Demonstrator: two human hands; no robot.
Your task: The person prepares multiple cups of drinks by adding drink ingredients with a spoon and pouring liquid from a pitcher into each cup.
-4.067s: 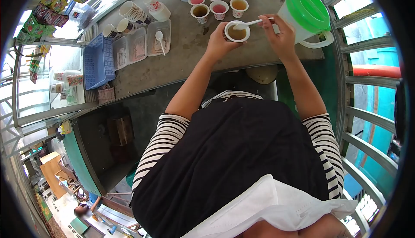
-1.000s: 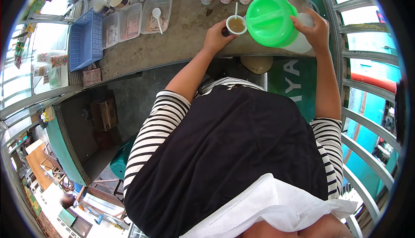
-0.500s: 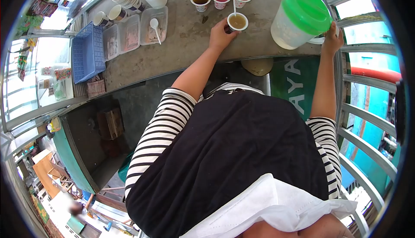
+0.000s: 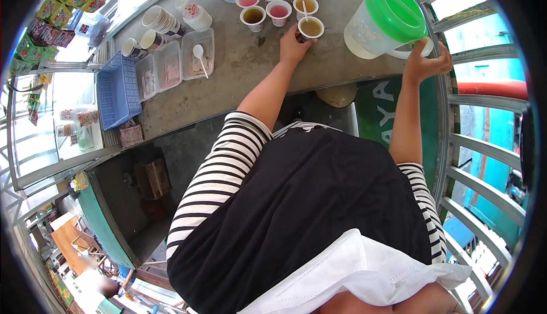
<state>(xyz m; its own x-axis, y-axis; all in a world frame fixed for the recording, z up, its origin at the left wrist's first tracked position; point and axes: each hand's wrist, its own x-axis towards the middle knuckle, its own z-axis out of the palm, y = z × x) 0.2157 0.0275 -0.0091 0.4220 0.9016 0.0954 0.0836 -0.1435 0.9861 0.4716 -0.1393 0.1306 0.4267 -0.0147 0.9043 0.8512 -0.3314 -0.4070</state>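
My left hand (image 4: 292,46) is closed around a small paper cup (image 4: 311,28) of cloudy yellow-brown drink, a white spoon (image 4: 305,9) leaning just behind its rim. Which cup the spoon stands in is hard to tell. Close beyond are several more cups, among them an orange drink (image 4: 306,5), a pink drink (image 4: 279,11) and a dark brown drink (image 4: 252,15). At the right stands a translucent pitcher (image 4: 359,35) with a green lid (image 4: 397,12). My right hand (image 4: 426,62) is beside the pitcher's handle side, fingers spread, thumb near the lid's edge.
To the left are a blue basket (image 4: 118,94), plastic tubs (image 4: 169,66) with a white spoon (image 4: 200,60), and stacked paper cups (image 4: 162,20). Metal bars (image 4: 484,102) line the right side. The grey counter's front edge (image 4: 228,111) runs before me.
My right hand has loosened from the pitcher's handle and its fingers have spread. My left hand still holds the cup. The whole view has shifted slightly.
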